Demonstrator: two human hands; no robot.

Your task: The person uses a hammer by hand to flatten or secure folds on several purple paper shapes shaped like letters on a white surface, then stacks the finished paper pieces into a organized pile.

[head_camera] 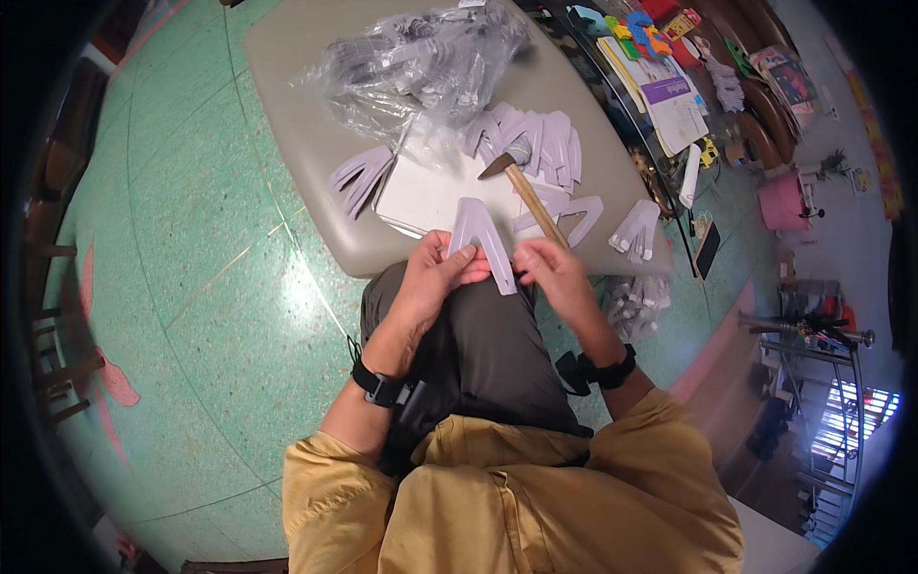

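My left hand (439, 271) holds a pale lilac V-shaped plastic piece (473, 224) by one leg, above my knees. Just right of its other leg is my right hand (549, 267), fingers curled; whether it pinches anything small cannot be told. A hammer (532, 194) with a wooden handle rests beyond, its metal head over a white board (423, 188) and its handle end close behind my right hand. Similar V-shaped pieces (556, 143) are heaped by the hammer head. One loose piece (584, 219) lies right of the handle, and a stacked bundle (361, 176) lies at the board's left.
A clear plastic bag of lilac pieces (430, 61) lies at the far end of the beige padded surface (301, 129). Another bundle (637, 228) sits at its right edge, above a bagged lot (638, 305). Papers (663, 100) and toy blocks (638, 36) cover a dark table at right.
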